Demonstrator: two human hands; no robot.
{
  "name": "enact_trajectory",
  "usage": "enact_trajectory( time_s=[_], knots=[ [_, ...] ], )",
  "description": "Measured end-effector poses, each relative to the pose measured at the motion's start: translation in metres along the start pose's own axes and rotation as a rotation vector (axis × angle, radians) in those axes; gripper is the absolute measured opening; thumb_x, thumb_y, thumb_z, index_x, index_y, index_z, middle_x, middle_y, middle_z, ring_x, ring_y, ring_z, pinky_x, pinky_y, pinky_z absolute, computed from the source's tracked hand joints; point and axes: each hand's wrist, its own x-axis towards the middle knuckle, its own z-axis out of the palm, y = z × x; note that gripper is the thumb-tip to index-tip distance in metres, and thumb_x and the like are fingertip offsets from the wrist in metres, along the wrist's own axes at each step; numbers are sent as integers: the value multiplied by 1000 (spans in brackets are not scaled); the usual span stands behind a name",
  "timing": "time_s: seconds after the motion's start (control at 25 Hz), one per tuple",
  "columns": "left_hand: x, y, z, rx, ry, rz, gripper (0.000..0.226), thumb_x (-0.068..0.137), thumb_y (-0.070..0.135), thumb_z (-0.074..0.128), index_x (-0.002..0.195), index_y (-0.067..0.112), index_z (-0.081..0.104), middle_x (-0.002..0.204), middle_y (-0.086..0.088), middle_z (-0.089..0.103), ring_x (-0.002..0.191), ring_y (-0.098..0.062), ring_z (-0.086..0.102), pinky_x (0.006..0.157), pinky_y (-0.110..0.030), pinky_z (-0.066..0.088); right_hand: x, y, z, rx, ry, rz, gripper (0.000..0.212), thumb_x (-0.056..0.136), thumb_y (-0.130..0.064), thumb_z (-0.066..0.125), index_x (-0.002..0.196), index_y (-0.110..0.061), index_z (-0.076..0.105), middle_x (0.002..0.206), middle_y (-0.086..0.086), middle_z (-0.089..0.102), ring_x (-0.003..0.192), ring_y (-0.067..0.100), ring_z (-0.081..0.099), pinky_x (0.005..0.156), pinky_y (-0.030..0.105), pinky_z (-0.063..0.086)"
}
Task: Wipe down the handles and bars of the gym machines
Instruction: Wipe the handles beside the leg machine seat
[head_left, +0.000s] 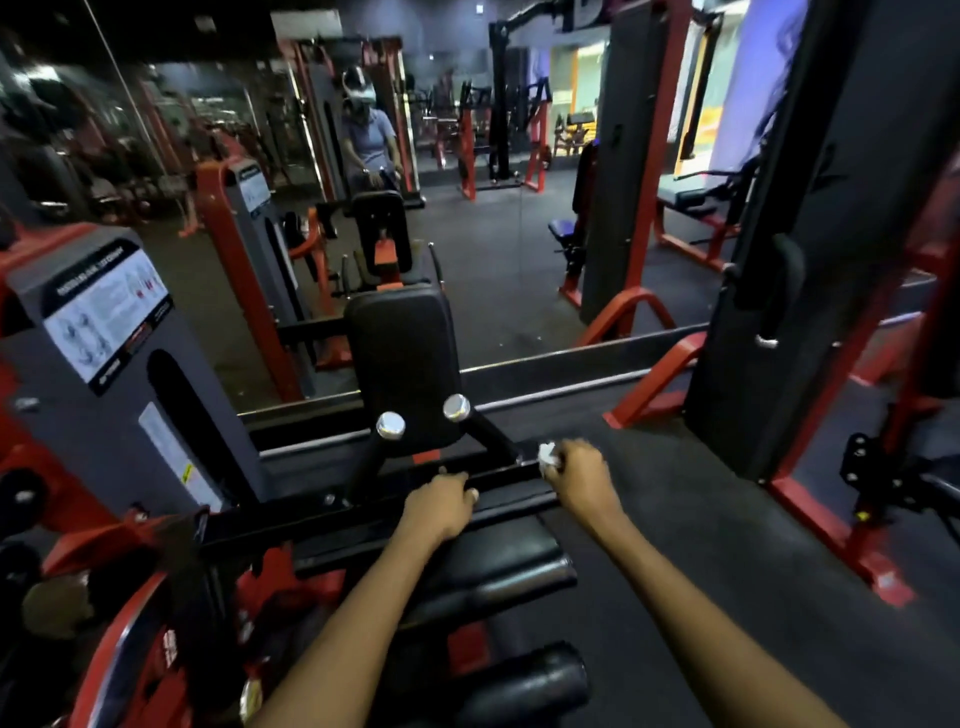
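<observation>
A black horizontal bar (363, 512) of a red and black gym machine runs across the middle of the head view. My left hand (441, 501) grips this bar from above. My right hand (579, 475) holds a small white wipe (546, 451) pressed against the bar's right end. Two black handles with chrome end caps (390, 425) (456, 407) rise from the bar just beyond my hands. A black back pad (402, 364) stands behind the handles.
A grey weight-stack housing with an instruction label (104, 317) stands at the left. Black roller pads (498, 566) lie below my arms. A wall mirror (493, 234) ahead reflects the gym. A black and red frame (810, 312) stands at the right on dark floor.
</observation>
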Motion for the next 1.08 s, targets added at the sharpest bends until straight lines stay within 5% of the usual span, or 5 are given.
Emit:
enact_trajectory(
  time_s=[0.2,0.52,1.08],
  knots=[
    [-86,58,-4,-75,195,115,42,102,34,38,140,18,45,134,-9,56,120,-31,54,93,-38,43,-92,0,-65,-76,183,-22,12,81,-13,61,77,-3,57,92,17,57,82,37,55,68,38,41],
    [-164,141,41,-127,329,254,39,100,31,42,135,19,53,133,2,59,117,-23,57,96,-34,41,-182,50,-127,-179,199,92,8,80,-12,60,80,-4,61,92,13,59,85,34,55,74,39,42],
    [-82,312,78,-72,321,31,40,101,33,42,137,19,51,134,2,57,121,-20,54,99,-35,41,-65,203,-236,-120,-4,0,15,87,-18,55,87,-4,59,95,11,60,87,31,58,74,37,42]
  ],
)
